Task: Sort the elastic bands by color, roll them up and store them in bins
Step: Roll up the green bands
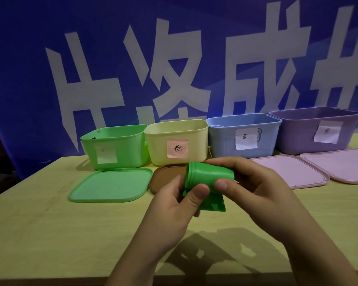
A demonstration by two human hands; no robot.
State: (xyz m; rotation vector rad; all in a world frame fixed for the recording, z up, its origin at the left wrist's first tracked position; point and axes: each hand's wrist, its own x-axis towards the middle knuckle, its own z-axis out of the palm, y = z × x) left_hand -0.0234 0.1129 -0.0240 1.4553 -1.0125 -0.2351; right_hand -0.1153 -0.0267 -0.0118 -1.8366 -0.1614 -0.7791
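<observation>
A green elastic band, mostly wound into a roll, is held above the table between both hands, with a short loose tail hanging below. My left hand pinches the roll from below with the thumb on its front. My right hand wraps over the roll's right end, thumb pressing the front. Along the back stand a green bin, a pale yellow bin, a blue bin and a purple bin, each with a paper label.
Lids lie in front of the bins: a green lid, a brown lid partly behind my hands, and two pink lids. The yellow tabletop ends at a near edge. A blue banner hangs behind.
</observation>
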